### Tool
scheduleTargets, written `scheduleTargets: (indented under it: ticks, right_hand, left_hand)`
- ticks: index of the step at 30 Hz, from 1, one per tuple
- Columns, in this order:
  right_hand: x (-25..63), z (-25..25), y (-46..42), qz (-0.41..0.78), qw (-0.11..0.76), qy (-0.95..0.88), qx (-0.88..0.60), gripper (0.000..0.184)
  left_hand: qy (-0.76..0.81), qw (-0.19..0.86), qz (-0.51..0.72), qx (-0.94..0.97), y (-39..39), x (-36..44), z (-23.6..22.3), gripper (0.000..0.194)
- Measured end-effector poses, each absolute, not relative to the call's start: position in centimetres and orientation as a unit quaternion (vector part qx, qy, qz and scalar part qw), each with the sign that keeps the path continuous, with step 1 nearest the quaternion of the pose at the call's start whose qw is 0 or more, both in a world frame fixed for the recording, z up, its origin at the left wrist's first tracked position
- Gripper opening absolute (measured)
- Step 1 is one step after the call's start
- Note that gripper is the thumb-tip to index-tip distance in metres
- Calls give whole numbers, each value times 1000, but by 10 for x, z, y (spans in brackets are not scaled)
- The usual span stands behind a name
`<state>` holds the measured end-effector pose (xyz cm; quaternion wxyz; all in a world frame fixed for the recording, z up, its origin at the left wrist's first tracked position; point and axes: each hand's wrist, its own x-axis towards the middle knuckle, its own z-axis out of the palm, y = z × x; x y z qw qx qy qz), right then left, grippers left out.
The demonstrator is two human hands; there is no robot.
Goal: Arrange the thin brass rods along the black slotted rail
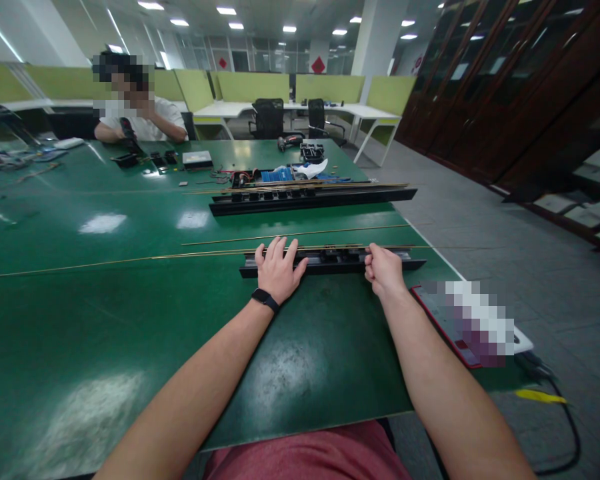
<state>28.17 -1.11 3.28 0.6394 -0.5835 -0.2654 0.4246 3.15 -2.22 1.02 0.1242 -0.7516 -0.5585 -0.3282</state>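
Observation:
A long black channel-shaped rail lies across the green table in front of me. Thin brass-coloured rods run along its top and stick out far past its left end. My left hand rests over the rail's left part, fingers spread across the rods. Near the rail's right end, my right hand is closed in a pinch at the rods; the fingertips hide most of what they hold. Small black blocks sit inside the channel between my hands. Just behind the rail lies another thin rod.
Farther back sits a second black rail with rods on it. Beyond it are blue parts, a power drill and a white box. A person sits across the table. A red-edged tablet lies by the right edge.

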Motion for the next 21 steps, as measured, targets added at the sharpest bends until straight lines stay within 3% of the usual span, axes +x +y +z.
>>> scheduleTargets:
  ticks: [21]
  right_hand:
    - [282,31,-11,430,636,-276,-578,14]
  left_hand:
    - [-558,118,-332,-752,-22,32,9,51]
